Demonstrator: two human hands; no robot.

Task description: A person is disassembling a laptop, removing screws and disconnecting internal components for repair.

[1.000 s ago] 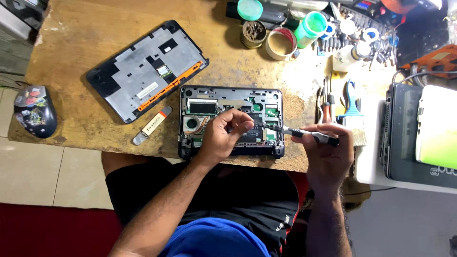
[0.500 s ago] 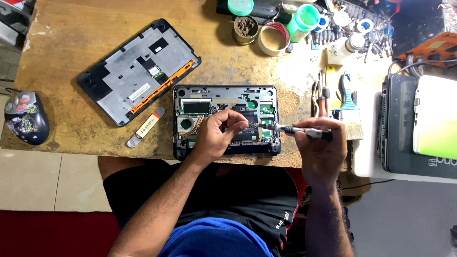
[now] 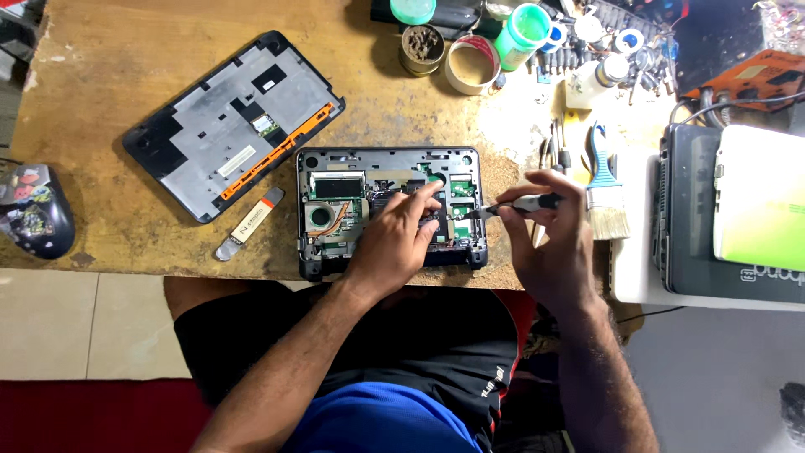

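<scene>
Worn wooden workbench (image 3: 126,92), scuffed and stained. Lying directly on it: opened laptop base (image 3: 390,210), detached grey bottom cover (image 3: 231,122), flat metal pry tool (image 3: 249,223), paintbrush (image 3: 605,189), two round tins (image 3: 449,57), patterned mouse (image 3: 33,210) at left edge.

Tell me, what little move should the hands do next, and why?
Probably ease the slim black screwdriver, held in the right hand, leftward into the opened black laptop base; its tip sits at the right edge, while the left hand fingertips rest on the circuit board.
</scene>
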